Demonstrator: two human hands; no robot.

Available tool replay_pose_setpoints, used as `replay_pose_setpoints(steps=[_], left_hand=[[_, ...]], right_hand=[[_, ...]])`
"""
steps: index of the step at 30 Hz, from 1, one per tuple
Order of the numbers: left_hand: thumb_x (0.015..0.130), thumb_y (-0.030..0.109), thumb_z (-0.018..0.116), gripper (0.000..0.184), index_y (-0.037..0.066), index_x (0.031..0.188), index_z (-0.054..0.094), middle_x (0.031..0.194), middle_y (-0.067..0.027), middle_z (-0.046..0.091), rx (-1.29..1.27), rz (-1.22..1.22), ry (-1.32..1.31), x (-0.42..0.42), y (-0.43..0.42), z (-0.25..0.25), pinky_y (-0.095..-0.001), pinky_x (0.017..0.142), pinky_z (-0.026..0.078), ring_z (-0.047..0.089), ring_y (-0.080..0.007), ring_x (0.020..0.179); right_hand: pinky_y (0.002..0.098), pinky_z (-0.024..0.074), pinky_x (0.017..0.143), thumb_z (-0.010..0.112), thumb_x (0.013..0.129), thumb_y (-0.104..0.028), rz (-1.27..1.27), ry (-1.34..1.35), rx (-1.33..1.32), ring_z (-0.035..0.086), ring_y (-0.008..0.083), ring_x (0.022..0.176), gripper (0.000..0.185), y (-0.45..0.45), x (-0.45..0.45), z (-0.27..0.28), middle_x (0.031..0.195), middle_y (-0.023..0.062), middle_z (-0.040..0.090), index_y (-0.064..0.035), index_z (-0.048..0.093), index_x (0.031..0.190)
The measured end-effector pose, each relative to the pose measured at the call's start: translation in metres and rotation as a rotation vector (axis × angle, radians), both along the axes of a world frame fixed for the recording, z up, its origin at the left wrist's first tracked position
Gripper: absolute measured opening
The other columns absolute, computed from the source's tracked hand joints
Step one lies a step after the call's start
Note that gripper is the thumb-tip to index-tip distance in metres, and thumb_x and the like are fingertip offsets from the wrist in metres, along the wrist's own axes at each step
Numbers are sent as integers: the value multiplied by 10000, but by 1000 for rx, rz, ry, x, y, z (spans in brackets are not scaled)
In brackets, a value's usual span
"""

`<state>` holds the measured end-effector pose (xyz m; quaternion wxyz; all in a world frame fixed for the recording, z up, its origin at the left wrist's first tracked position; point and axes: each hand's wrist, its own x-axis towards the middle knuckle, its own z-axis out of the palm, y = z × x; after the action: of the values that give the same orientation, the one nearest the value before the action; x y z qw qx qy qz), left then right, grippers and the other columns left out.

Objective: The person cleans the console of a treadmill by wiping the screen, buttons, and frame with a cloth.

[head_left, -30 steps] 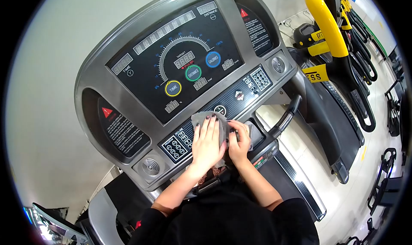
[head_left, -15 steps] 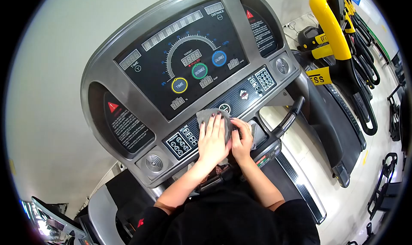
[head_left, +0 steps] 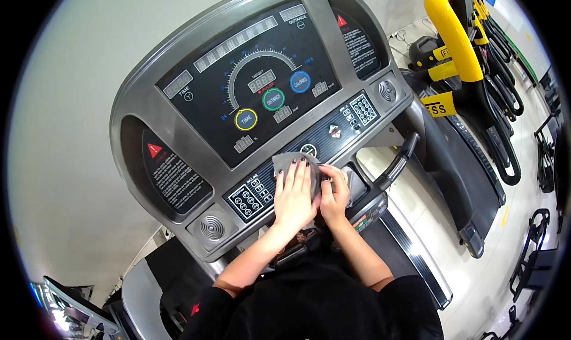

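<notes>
A grey cloth (head_left: 286, 160) is held in both hands in front of the lower control strip of a treadmill console (head_left: 205, 152). My left hand (head_left: 293, 194) has it under long, nearly straight fingers; its fingertips stop short of the cloth's upper corner. Close beside it, my right hand (head_left: 335, 194) grips the cloth with bent fingers, the thumb pressed near the forefinger. Part of the cloth shows to the right of this hand. Whether the cloth touches the console cannot be told. Dark polish marks the fingernails.
A black handrail (head_left: 399, 161) curves out at the console's right. Further right stands another machine with a yellow handle (head_left: 455, 33) over a pale floor (head_left: 425, 212). The treadmill's belt (head_left: 380, 245) runs beneath my arms.
The console has shifted slightly left in view. Both hands and the cloth keep nearly the same place in the picture, with the same hold.
</notes>
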<state>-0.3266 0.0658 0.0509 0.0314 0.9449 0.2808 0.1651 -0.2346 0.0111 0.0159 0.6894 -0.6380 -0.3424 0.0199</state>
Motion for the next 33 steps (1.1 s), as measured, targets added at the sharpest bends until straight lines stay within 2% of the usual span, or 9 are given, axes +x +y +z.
replay_pose_setpoints(steps=[8,12,14,15,19,23,29,30,33], left_hand=[[803,185,507,511,-42,1260,476,1407,-150,385,69,-69,16,22,15,-1,-515,1081,218,308,-314,1336],[794,217,543,541,-35,1267,472,1402,-149,390,92,-102,83,7,7,-5,-512,1077,227,314,-314,1333],[740,256,620,608,-27,1260,482,1387,-138,403,-43,-52,-1,-2,1,3,-502,1065,254,331,-292,1320],[690,280,677,686,-20,1269,465,1374,-148,413,20,-43,-3,-6,4,-1,-507,1049,275,352,-302,1304],[718,278,661,647,-19,1262,476,1369,-149,423,30,-51,1,1,14,10,-513,1043,275,361,-306,1296],[787,309,577,581,-9,1265,489,1392,-123,410,95,-70,14,14,19,0,-514,1066,247,324,-281,1329],[745,295,632,635,-2,1283,471,1389,-124,412,-20,-50,28,0,11,5,-493,1068,258,324,-279,1329],[748,298,628,663,-10,1304,441,1397,-150,397,-37,-57,23,-5,12,6,-512,1067,250,325,-311,1329],[758,291,625,664,-13,1314,425,1397,-158,393,-34,-56,19,-6,18,9,-515,1065,247,322,-319,1328]], right_hand=[[369,415,907,503,742,23,34,-24,-19,552,292,997,255,1,2,-1,1012,146,634,1,633,961],[367,418,904,508,741,22,20,-4,-2,555,291,992,251,0,0,-1,1008,145,634,1,634,957],[367,419,903,509,741,21,19,4,-6,555,292,992,250,0,1,0,1008,146,634,2,635,957],[367,419,902,510,741,20,22,7,-11,555,292,992,249,-1,1,0,1007,146,633,2,635,956],[364,422,900,506,740,19,33,14,-24,554,294,997,255,0,0,2,1009,150,632,6,635,959],[363,421,899,497,737,16,27,24,-26,551,291,1001,275,-1,1,0,1020,155,627,6,637,974],[357,425,893,497,735,19,46,56,-33,551,284,998,279,-1,1,1,1005,145,627,3,637,976],[357,425,893,497,735,19,45,57,-33,551,284,998,279,-1,1,1,1005,145,627,3,637,976],[355,426,890,498,737,18,41,71,-31,553,280,994,277,-1,1,2,1003,142,627,1,637,976]])
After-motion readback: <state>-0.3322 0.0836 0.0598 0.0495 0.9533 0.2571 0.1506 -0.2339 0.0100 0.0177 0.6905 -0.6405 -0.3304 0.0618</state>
